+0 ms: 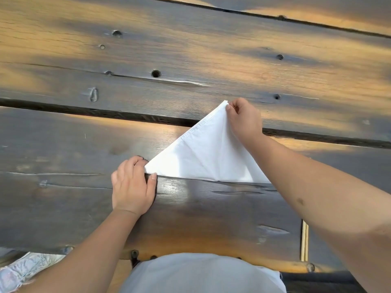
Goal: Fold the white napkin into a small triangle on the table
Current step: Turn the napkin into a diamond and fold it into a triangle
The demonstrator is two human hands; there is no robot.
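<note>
The white napkin lies on the dark wooden table as a large triangle, its long edge nearest me and its apex pointing away. My left hand rests at the napkin's left corner, thumb and fingers pinching that tip against the table. My right hand pinches the apex between thumb and fingers, at the far point of the triangle. My right forearm crosses over the napkin's right side and hides its right corner.
The table is made of wide planks with dark gaps running left to right, plus knots and holes. The near table edge is just in front of my body. A vertical slot shows near my right arm.
</note>
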